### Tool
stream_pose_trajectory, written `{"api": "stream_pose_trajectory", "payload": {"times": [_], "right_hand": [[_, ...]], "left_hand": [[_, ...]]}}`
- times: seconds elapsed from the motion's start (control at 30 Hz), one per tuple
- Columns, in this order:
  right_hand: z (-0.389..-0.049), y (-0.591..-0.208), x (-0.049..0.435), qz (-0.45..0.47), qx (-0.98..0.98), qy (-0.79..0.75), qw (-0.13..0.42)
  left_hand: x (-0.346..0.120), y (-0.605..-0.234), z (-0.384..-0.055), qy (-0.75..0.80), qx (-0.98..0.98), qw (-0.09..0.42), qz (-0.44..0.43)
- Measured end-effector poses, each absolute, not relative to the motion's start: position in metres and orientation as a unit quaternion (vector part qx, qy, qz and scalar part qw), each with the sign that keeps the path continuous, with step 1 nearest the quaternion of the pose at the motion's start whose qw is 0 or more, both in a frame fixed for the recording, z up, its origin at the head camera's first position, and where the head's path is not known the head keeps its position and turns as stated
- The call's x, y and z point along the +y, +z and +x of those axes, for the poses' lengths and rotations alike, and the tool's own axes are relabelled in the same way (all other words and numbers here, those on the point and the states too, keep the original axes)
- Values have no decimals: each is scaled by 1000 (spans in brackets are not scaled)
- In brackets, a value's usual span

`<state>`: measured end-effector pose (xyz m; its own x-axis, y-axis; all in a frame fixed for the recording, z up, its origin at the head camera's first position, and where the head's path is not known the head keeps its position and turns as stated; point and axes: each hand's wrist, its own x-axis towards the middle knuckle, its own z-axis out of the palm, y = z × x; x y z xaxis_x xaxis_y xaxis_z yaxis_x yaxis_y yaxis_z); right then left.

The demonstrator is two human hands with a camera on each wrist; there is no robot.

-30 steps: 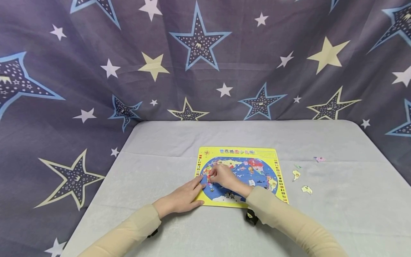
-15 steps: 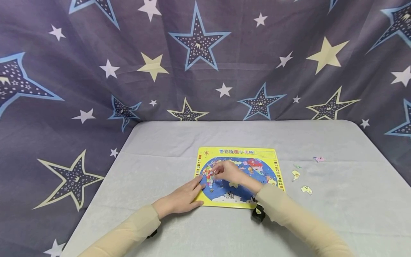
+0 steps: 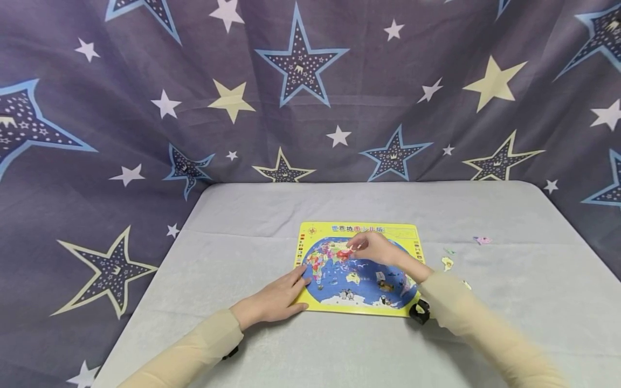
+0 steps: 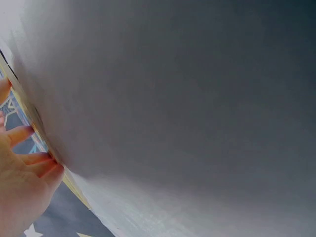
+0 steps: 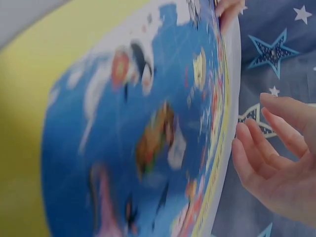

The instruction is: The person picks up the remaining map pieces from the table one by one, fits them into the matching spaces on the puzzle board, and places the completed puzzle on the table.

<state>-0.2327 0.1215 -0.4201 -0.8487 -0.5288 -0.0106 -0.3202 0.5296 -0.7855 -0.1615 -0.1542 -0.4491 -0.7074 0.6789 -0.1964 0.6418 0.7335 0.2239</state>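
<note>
Your left hand (image 3: 274,296) lies at the left edge of the yellow map board (image 3: 330,283), fingers extended and slightly spread, their tips resting over the border and the thumb at the near left corner. The left wrist view shows those fingers reaching over the board's rim.

Your right hand (image 3: 372,248) hovers over the upper part of the map, just beside the red-coloured country. Its fingers are loosely bent, with a gap between thumb and fingertips; your right wrist view sets them against the backdrop, apart from the board's surface. The map prints look blurred there.

The board lies flat on the pale grey worktop (image 3: 242,215), with its lettering along the far edge and penguins printed near the close edge. To the right of the board, you have loose pieces on the cloth: a pink piece (image 3: 482,240) farthest out, a small green piece (image 3: 450,251), and a pale yellow piece (image 3: 447,263) near the green one. A second pale yellow piece (image 3: 467,284) is mostly hidden behind your right sleeve (image 3: 485,318). Beyond the worktop hangs a dark star-patterned backdrop (image 3: 339,113).
</note>
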Motion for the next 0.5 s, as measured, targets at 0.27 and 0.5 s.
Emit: {"api": "stream_pose_trajectory", "payload": {"times": [0.27, 0.5], "right_hand": [[-232, -415, 155, -235, 868, -424, 109], [-233, -413, 181, -194, 884, -412, 109]], "left_hand": [[-154, -449, -161, 75, 920, 130, 362], [-154, -449, -161, 76, 920, 127, 364]]}}
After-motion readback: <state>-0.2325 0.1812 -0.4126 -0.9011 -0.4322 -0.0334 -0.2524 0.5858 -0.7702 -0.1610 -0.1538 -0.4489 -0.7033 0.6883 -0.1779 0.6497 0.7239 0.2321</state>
